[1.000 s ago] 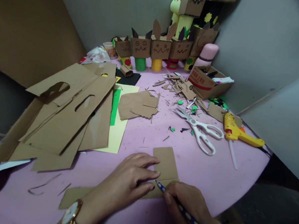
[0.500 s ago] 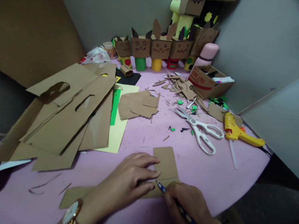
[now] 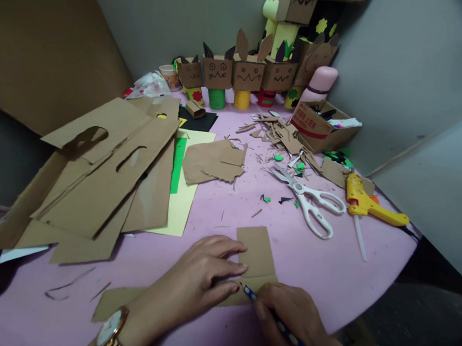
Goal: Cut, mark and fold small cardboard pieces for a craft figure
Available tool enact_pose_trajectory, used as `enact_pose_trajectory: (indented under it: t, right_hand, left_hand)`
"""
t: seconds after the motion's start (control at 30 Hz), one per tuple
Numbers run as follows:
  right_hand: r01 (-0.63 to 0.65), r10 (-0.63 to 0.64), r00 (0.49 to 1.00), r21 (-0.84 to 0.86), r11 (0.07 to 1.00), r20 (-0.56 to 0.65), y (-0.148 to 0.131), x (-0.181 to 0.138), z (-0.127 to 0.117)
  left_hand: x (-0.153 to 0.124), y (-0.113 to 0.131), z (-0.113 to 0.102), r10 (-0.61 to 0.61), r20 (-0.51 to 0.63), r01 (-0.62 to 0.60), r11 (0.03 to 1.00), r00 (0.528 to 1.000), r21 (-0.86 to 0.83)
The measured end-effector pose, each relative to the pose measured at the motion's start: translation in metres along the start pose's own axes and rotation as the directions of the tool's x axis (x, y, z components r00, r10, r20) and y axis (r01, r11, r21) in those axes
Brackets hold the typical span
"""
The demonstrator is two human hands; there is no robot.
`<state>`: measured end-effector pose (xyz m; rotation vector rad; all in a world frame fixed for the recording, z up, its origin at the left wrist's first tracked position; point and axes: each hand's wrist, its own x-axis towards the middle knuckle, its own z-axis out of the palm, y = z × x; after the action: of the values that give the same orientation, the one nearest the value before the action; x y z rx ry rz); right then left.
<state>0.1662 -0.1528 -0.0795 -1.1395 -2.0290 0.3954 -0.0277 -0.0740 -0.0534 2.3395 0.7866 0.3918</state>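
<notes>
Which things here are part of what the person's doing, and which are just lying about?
Seemingly in use:
pencil, in the right hand
cardboard rectangle, touched by the left hand
cardboard piece by the pencil

Apparently lying about:
scissors
glue gun
cardboard scraps
pink bottle
animal figures

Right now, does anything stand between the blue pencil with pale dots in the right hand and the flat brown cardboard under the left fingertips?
Nothing visible does. The right hand holds the dotted pencil with its tip at the cardboard; the left hand has its thumb close beside the tip, not over it.
</notes>
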Motion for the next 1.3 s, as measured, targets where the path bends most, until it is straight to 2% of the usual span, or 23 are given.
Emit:
enact_pose_trajectory:
  t: [0.17, 0.37, 0.5, 0.7, 0.8, 0.87, 0.97, 1.17, 1.3]
  right_hand:
    - [-0.037, 0.035, 0.999, -0.046, 0.998, -0.032, -0.003, 0.0, -0.001]
    - [-0.042, 0.044, 0.999, -0.107, 0.993, 0.01, -0.006, 0.004, -0.004]
    - [-0.08, 0.078, 0.996, -0.05, 0.996, -0.033, -0.007, 0.001, -0.007]
    - [-0.243, 0.262, 0.953, 0.131, 0.961, -0.15, -0.004, -0.003, -0.01]
    - [-0.247, 0.278, 0.939, 0.165, 0.955, -0.201, 0.0, -0.001, -0.01]
    - [-0.235, 0.256, 0.943, 0.118, 0.965, -0.211, 0.006, 0.003, -0.011]
    - [-0.214, 0.209, 0.966, -0.017, 0.977, -0.154, 0.018, 0.014, -0.017]
    - [-0.142, 0.157, 0.979, -0.123, 0.982, 0.128, 0.031, 0.033, -0.028]
    - [-0.158, 0.178, 0.97, -0.129, 0.979, 0.164, 0.028, 0.035, -0.028]
  left_hand:
    - [0.0, 0.0, 0.0, -0.004, 0.013, 0.004, 1.0, 1.0, 0.009]
    - [0.0, 0.001, 0.0, -0.001, 0.009, 0.0, 1.0, 1.0, 0.005]
    - [0.0, 0.0, 0.001, 0.001, 0.015, -0.001, 1.0, 1.0, 0.016]
    - [-0.001, 0.001, 0.001, -0.006, 0.005, 0.006, 1.0, 1.0, -0.001]
    - [-0.002, 0.002, 0.001, -0.019, -0.012, 0.019, 1.0, 1.0, -0.003]
    - [-0.003, 0.002, 0.002, -0.027, -0.027, 0.027, 1.0, 0.999, -0.007]
    - [-0.004, 0.002, 0.002, -0.029, -0.04, 0.029, 0.999, 0.999, -0.013]
    - [-0.007, 0.003, 0.005, -0.053, -0.063, 0.054, 0.999, 0.997, 0.009]
    - [-0.008, 0.005, 0.004, -0.067, -0.069, 0.068, 0.997, 0.995, 0.022]
